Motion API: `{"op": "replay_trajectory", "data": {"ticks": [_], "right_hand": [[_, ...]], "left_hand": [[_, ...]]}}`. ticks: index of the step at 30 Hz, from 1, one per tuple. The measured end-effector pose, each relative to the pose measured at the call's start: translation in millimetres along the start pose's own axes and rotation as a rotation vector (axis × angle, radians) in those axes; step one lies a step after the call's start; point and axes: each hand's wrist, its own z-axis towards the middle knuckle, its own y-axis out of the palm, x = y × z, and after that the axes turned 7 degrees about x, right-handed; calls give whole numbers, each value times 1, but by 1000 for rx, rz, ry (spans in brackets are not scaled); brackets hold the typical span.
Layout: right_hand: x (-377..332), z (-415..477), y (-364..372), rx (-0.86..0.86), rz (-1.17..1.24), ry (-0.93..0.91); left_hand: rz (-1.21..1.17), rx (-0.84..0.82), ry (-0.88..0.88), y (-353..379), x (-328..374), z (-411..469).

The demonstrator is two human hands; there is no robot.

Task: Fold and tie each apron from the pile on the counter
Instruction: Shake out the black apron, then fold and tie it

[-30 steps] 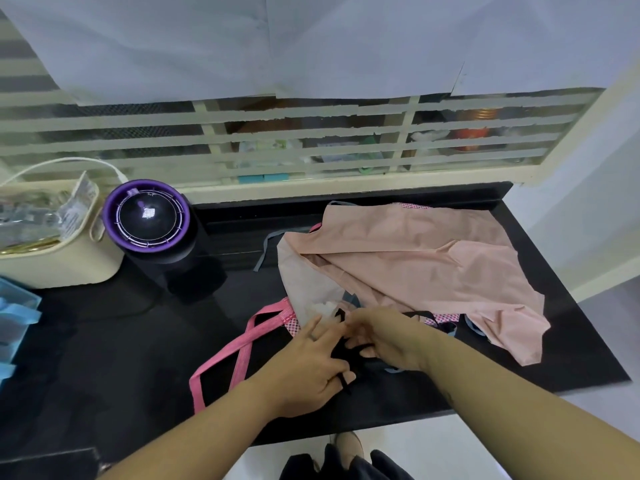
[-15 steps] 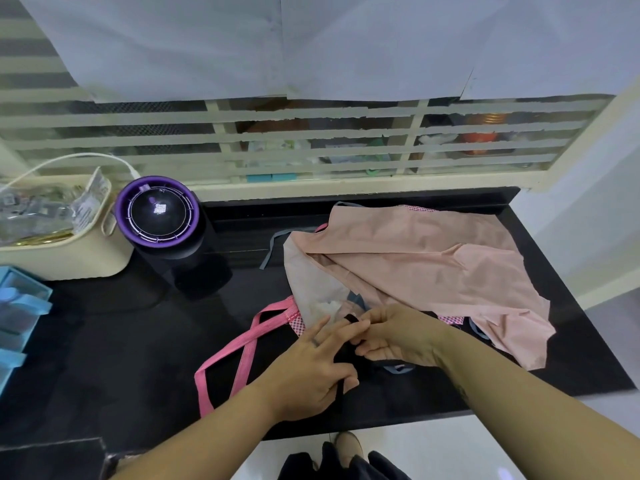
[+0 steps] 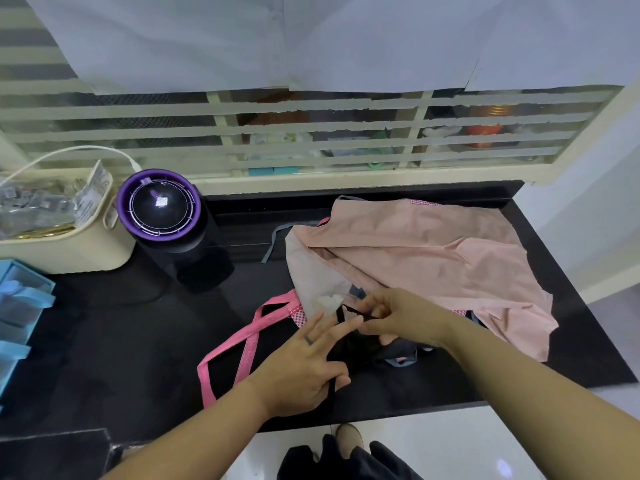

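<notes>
A folded black apron point(image 3: 360, 348) lies on the black counter point(image 3: 104, 341) near its front edge, mostly under my hands. My left hand point(image 3: 304, 362) rests on it with fingers spread, a black strap running under the thumb. My right hand point(image 3: 394, 317) pinches the black strap point(image 3: 349, 311) just above the bundle. Behind them spreads a pile of aprons topped by a pale pink apron point(image 3: 433, 258). A pink checked apron shows under it, its pink straps point(image 3: 239, 344) crossing to the left.
A black canister with a purple rim point(image 3: 159, 206) stands at the back left beside a cream basket point(image 3: 65, 244) of packets. Blue boxes point(image 3: 17, 317) sit at the far left. A louvred window runs behind the counter. The counter's front edge is just below my wrists.
My right hand has lifted the black strap up and over the left fingers. The left hand has spread its fingers wider and stayed on the bundle.
</notes>
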Motion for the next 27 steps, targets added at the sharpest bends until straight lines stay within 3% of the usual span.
{"op": "replay_trajectory", "data": {"ticks": [2,4,6,9,12,14,16,19,20,23,27], "right_hand": [[1,-2,-13,87,-187,-67],[7,0,-25,213,-157,-39],[9,1,-29,229,145,57],[10,-2,-20,189,799,115],[11,-10,-7,228,1281,119],[13,-14,-7,284,1431,144],[20,-18,-9,354,1144,200],[41,-23,-13,287,145,137],[46,-23,-14,230,-67,126],[45,-23,-16,184,-359,142],[38,-23,-19,120,-410,193]], "left_hand": [[-59,-22,-19,-2,0,-3],[-234,-70,-188,-6,3,-4],[-453,-110,-489,-10,7,-1],[-718,18,-868,-11,13,8],[-934,76,-1109,-12,13,18],[-955,71,-1158,-10,9,20],[-933,63,-1203,-7,2,19],[-794,32,-1296,-6,-8,16],[-723,17,-1308,-6,-10,15],[-596,-22,-1348,-10,-10,19],[-662,8,-1337,-11,-13,28]]}}
